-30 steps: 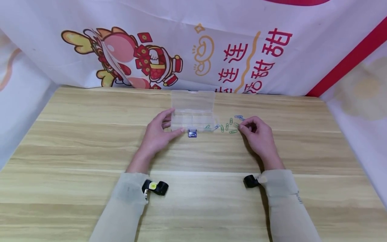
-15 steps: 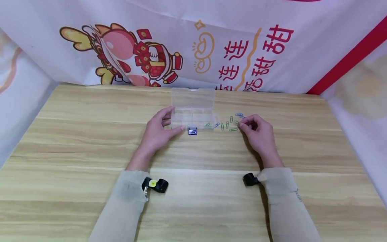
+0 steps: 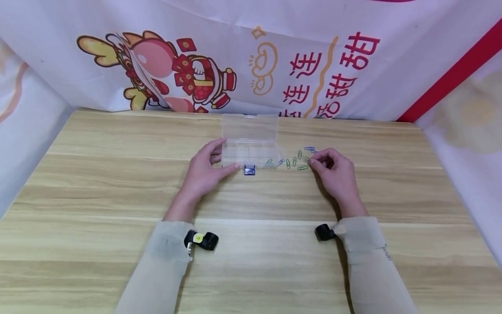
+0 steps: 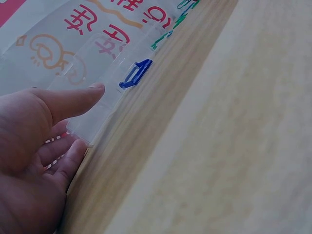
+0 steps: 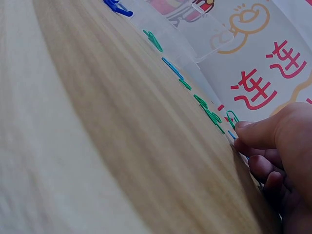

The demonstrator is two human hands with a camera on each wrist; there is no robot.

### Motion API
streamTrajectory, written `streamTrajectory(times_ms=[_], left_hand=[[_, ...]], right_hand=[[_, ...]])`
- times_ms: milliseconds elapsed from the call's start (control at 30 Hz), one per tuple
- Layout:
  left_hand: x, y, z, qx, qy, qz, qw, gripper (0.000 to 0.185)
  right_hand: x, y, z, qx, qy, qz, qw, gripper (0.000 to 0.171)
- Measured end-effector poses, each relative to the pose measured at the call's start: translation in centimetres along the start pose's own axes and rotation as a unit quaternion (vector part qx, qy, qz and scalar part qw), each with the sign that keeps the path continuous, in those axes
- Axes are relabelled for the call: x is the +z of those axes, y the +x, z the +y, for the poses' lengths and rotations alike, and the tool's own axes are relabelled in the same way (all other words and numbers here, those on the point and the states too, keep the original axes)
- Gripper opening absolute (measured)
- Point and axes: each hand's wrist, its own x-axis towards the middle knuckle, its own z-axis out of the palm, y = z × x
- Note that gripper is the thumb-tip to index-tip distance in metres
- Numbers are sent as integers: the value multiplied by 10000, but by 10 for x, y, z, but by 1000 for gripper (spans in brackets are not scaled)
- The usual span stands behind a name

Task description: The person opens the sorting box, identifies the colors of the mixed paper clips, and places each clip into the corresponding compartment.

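Wood table (image 3: 98, 187) w/ cartoon banner (image 3: 251, 56) behind; L hand (image 3: 204, 172) relaxed-open vs clear box (image 3: 250, 146), R hand (image 3: 335, 174) pinching paper clip (image 3: 306, 159).

Both forearms reach forward; left hand (image 3: 204, 172) lies open with fingers extended, right hand (image 3: 333, 174) curls, thumb and forefinger pinched.

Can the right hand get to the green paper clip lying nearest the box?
Probably yes. The right hand sits at the right end of the scattered clips, and only bare table and other flat clips lie between it and that green paper clip by the box.
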Motion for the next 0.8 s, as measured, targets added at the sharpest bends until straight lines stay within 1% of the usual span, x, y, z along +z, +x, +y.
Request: streamTrajectory(times_ms=[267,433,533,633,800], left_hand=[[0,-1,1,31,6,-4,10000,83],[0,-1,0,28,-3,-14,10000,83],[0,-1,-1,4,-9,-20,10000,83],[0,-1,-1,7,-22,-17,10000,82],[0,-1,-1,4,-33,-6,10000,82]], right_hand=[[0,1,1,-57,-41,47,10000,20],[-1,1,1,38,36,11,10000,21],[0,0,-2,159,178,24,9997,23],[3,-1,-7,235,434,55,9988,23],[13,-2,-22,106,851,55,9963,21]])
